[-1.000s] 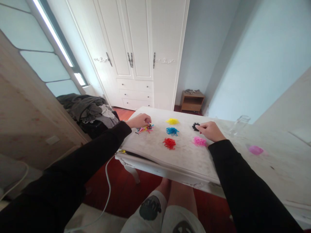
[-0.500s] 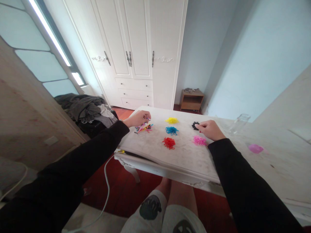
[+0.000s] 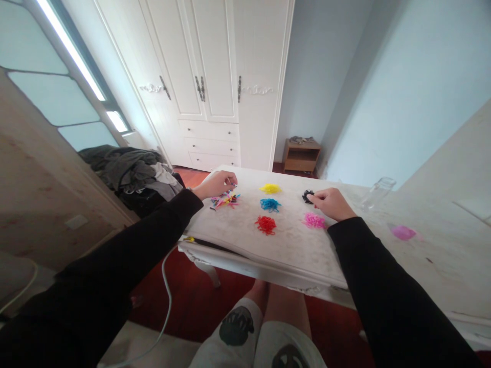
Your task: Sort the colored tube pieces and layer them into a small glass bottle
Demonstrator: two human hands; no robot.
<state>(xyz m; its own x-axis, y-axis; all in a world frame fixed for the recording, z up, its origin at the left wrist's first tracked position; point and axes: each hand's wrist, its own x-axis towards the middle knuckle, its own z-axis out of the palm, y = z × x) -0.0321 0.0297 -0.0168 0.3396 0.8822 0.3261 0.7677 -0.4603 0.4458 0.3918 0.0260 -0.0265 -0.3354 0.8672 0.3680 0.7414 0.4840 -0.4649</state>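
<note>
Yellow pile (image 3: pixel 270 189), blue pile (image 3: pixel 270 205) and red pile (image 3: pixel 266 225) are kinda lined up on the surface (image 3: pixel 295 250). Black pile (image 3: pixel 307 195) is touched by the right grip (image 3: pixel 330 202); left grip (image 3: pixel 217 185) is held right by the mixed heap (image 3: pixel 225 202).

Lie loosely in a mixed pile (image 3: pixel 226 201) at left, yellow pile (image 3: pixel 270 189), blue pile (image 3: pixel 270 205), red pile (image 3: pixel 265 225) centrally, black pile (image 3: pixel 306 197), pink pile (image 3: pixel 314 221) rightmost.

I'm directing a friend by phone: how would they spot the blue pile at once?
Find the white table in front of the tall white wardrobe. On it, just right of the mixed multicoloured pile, three small piles form a column. The loose pile of thin blue strands is the middle one, with the bright yellow pile beyond and the red pile nearer: the only all-blue one.
</note>
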